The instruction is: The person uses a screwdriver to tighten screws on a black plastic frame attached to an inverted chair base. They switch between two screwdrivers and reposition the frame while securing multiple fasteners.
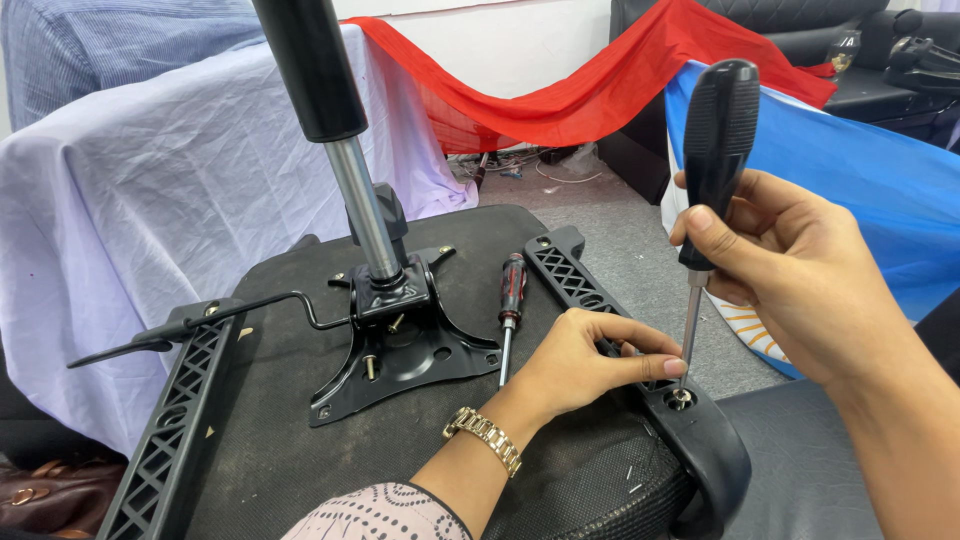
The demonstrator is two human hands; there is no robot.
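**Driving a screw into the chair's armrest bracket**

While our right hand (pixel 790 270) is wrapped around the black-handled screwdriver (pixel 715 150), holding it nearly upright, its tip sits in the screw (pixel 681 398) on the curved black armrest bracket (pixel 705 450). Our left hand (pixel 590 355), a gold watch (pixel 483 438) on its wrist, rests on the bracket with fingertips pinched close beside the shaft (pixel 691 320), steadying it just above the screw head.

To do this well, we judge the shaft should stay square to the screw, with firm downward pressure so the tip does not slip, and the guiding fingers kept light.

Just beside the left hand, a second screwdriver (pixel 511 300) with a red-and-black handle lies on the upturned seat base (pixel 290 440). Further left stands the black metal mounting plate (pixel 400 350) with its gas cylinder (pixel 335 130) rising from it and a lever (pixel 200 325) reaching out sideways. White, red and blue cloths drape the furniture behind.
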